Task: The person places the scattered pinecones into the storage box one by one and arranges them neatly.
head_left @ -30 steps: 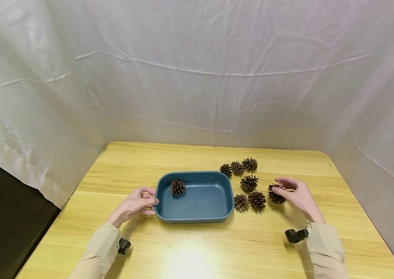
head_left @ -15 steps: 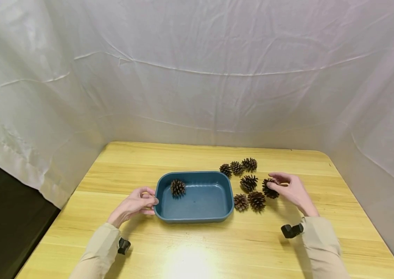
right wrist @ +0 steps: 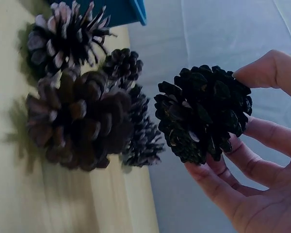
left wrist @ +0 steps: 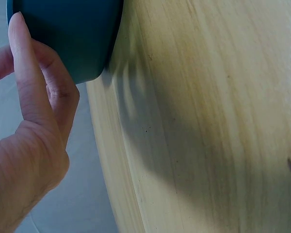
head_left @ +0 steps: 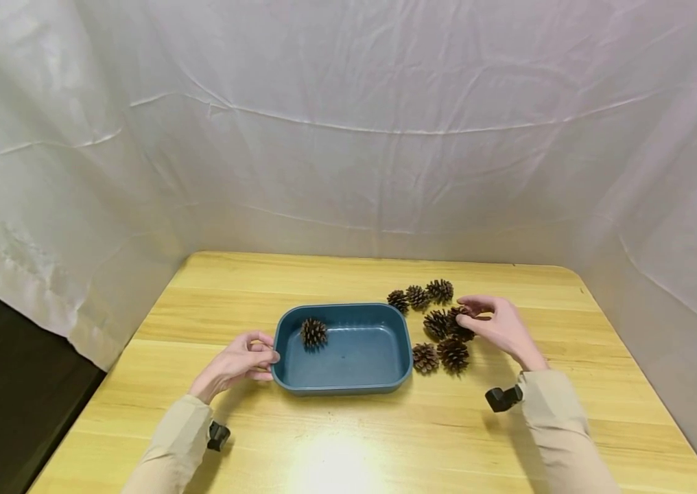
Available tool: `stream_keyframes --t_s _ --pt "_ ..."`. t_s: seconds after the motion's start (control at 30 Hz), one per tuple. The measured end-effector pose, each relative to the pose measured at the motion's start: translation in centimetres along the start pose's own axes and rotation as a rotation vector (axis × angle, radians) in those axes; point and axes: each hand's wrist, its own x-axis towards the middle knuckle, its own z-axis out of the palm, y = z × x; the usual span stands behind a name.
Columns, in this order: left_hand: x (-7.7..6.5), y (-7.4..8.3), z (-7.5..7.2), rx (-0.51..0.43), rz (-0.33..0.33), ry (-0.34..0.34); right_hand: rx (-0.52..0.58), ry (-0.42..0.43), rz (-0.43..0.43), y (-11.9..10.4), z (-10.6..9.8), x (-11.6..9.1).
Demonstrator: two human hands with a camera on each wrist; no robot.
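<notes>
A blue rectangular tray (head_left: 344,391) stands mid-table with one pine cone (head_left: 314,333) inside, near its left end. My left hand (head_left: 234,363) pinches the tray's left rim, thumb on top and fingers outside against the wall. To the right of the tray, my right hand (head_left: 503,328) holds a dark pine cone (right wrist: 203,114) between thumb and fingertips. In the right wrist view this cone hangs above the table, apart from the other cones. In the head view it overlaps a pine cone (head_left: 437,324) lying behind it.
Right of the tray lie more pine cones: a pair (head_left: 452,355) near its front right corner and a row (head_left: 418,298) by its back right corner. The wooden table (head_left: 385,446) meets a pale cloth curtain (head_left: 348,171) at the back. Black wrist cameras sit on both sleeves.
My right hand has carried the pine cone left and slightly back, up from the table toward the other cones. My left hand and the tray have stayed put.
</notes>
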Motion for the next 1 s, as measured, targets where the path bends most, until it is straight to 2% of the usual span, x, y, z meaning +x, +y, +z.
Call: stream_keyframes --t_s 0.43,1.0 --pt "-0.1 0.0 0.0 -0.005 0.011 -0.012 -0.041 -0.025 -0.085 -2.1 1.4 1.4" --pt "0.1 0.0 -0.3 -0.009 0.004 -0.01 0.045 -0.101 -0.152 -4.5 4.6 2.3"
